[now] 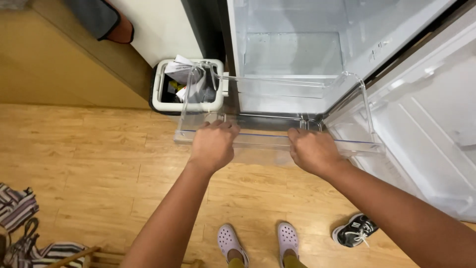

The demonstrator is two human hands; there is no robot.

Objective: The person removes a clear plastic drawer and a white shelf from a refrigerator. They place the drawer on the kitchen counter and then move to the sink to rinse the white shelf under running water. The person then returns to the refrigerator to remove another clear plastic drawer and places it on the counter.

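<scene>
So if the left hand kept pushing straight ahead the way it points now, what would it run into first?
The left hand already grips the clear plastic bin at its near rim. Beyond that, probably the bin's far wall, then the open fridge; depth is hard to judge.

Fingertips of both hands — left (214,144), right (313,149) — curl over the near rim of the clear door bin (277,141) and are hidden behind it.
Fridge (292,49): top and upper shelves cut off by the upper edge; open fridge door (431,119) cut off at right.
Waste bin (187,85): contents partly blurred through the clear plastic, kind not told.
Person at upper left — only a sleeve (96,17) and a bit of arm show.
Striped cloth (20,208) and wooden piece (74,257): cut off at the left and lower edges.
Lilac clogs (258,243): heels out of frame.
Black sneaker (354,231): partly behind the right forearm.
</scene>
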